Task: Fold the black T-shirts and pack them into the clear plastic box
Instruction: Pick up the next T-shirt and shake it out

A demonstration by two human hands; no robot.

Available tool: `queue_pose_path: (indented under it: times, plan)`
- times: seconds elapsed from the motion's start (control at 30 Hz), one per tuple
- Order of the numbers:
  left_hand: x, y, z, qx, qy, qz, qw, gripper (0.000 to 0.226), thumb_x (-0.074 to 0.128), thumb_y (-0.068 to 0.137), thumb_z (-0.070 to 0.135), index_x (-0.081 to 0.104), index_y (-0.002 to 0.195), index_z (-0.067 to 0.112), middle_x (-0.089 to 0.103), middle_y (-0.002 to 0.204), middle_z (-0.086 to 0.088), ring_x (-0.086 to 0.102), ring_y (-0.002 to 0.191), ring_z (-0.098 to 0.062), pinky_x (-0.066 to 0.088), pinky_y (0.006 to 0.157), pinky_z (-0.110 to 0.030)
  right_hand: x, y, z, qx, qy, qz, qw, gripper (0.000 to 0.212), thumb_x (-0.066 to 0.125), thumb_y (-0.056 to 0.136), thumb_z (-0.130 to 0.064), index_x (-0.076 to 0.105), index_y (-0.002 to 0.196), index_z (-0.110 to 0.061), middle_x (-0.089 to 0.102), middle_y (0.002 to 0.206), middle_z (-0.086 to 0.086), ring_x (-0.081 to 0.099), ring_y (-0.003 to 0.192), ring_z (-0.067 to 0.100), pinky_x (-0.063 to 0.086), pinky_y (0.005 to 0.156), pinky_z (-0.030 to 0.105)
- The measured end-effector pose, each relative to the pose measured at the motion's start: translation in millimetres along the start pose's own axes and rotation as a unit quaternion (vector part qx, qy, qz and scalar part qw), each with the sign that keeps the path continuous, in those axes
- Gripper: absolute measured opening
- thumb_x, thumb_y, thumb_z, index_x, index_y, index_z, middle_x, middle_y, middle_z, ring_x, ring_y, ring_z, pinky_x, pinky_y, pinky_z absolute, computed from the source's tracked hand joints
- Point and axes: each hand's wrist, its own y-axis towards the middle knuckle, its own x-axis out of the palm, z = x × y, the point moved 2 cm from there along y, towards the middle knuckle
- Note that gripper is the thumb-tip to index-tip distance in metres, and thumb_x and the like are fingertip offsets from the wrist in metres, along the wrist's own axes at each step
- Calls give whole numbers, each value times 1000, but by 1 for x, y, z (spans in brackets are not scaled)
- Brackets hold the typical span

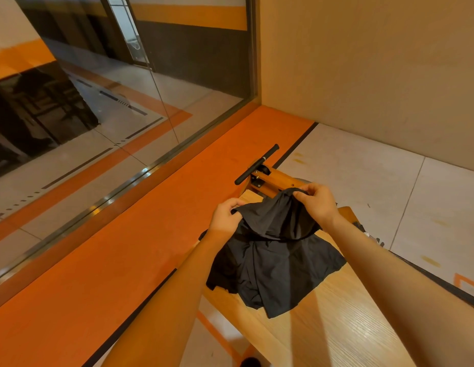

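You are near the start of the job. Your left hand (226,213) pinches one top edge of a black T-shirt (273,256), and your right hand (319,202) pinches the other top edge. Your fingers curl tight round the cloth. You hold the shirt up over the wooden table (336,311), and its bottom part hangs down and rests on the wood in a crumpled heap.

The shirt is not folded yet. It looks bunched and wrinkly, so I think you are only just spreading it out. I cannot see the clear plastic box anywhere, and I cannot see any folded shirts. So it seems the folding and the packing are both left to do.
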Motion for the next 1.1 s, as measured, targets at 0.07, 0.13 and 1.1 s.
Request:
queue_pose_path:
  times: [0.07, 0.13, 1.1]
  plan:
    - [1, 0, 4, 5, 1, -16, 1000, 17, 54, 93, -2, 67, 91, 7, 63, 91, 7, 56, 88, -8, 42, 77, -22, 4, -1, 11, 3, -52, -17, 998, 23, 69, 90, -14, 66, 113, -9, 65, 116, 9, 61, 110, 29, 48, 86, 34]
    - [3, 0, 6, 8, 17, -31, 999, 16, 54, 92, -1, 66, 82, 4, 63, 81, 2, 56, 77, -8, 44, 70, -22, 9, -4, 19, -31, -127, -40, 991, 47, 75, 83, -16, 60, 128, -11, 56, 130, 7, 56, 118, 28, 46, 95, 34]
    - [-1, -12, -12, -39, 3, -103, 994, 7, 64, 91, 15, 61, 86, 18, 60, 126, -10, 52, 122, -26, 42, 93, -35, 27, -41, 17, 9, 79, -84, 993, 18, 63, 91, 0, 62, 104, -14, 65, 92, 12, 64, 85, 23, 55, 71, 35]
